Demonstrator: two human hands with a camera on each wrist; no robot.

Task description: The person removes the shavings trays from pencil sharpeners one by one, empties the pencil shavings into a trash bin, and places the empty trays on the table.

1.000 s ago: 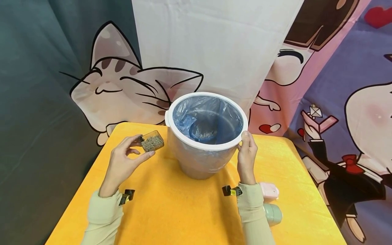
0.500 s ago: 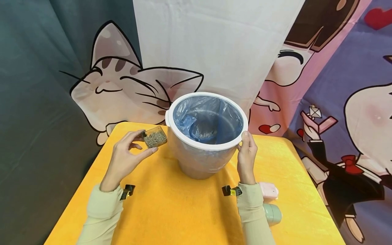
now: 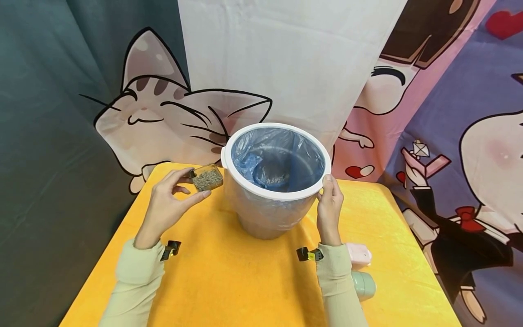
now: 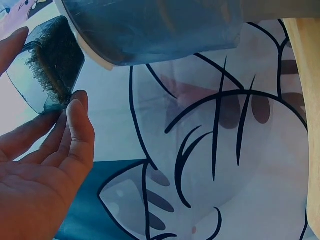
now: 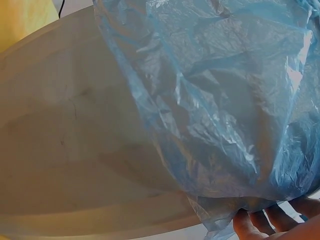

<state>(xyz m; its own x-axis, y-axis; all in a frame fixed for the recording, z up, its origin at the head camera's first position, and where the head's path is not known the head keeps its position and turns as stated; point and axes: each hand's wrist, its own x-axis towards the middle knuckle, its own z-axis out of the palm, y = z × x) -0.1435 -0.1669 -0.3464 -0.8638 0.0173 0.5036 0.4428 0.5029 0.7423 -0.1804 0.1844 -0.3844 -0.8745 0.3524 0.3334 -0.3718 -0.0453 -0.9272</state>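
My left hand (image 3: pixel 166 204) pinches a small see-through box (image 3: pixel 207 177) between thumb and fingers, raised just left of the trash can. Greyish-brown fibrous bits fill part of the box, which is tilted; the left wrist view shows the fingers (image 4: pixel 75 117) at its edges. The trash can (image 3: pixel 265 218) stands upright on the table, with a white rim ring (image 3: pixel 282 195) and a blue plastic liner bag (image 3: pixel 271 170) inside. My right hand (image 3: pixel 330 209) grips the rim at its right side, thumb on top. Its fingers lie by the folded-over bag (image 5: pixel 210 110) in the right wrist view.
A pink object (image 3: pixel 358 255) and a pale green rounded one (image 3: pixel 363 285) lie on the yellow-covered table (image 3: pixel 241 277) beside the right forearm, which partly hides them. Behind the table hangs a cartoon-printed curtain (image 3: pixel 286 54).
My left hand has moved slightly up and right with the box, bringing it nearer the can's rim, and the box's tilt has changed. The right hand and the can have stayed put.
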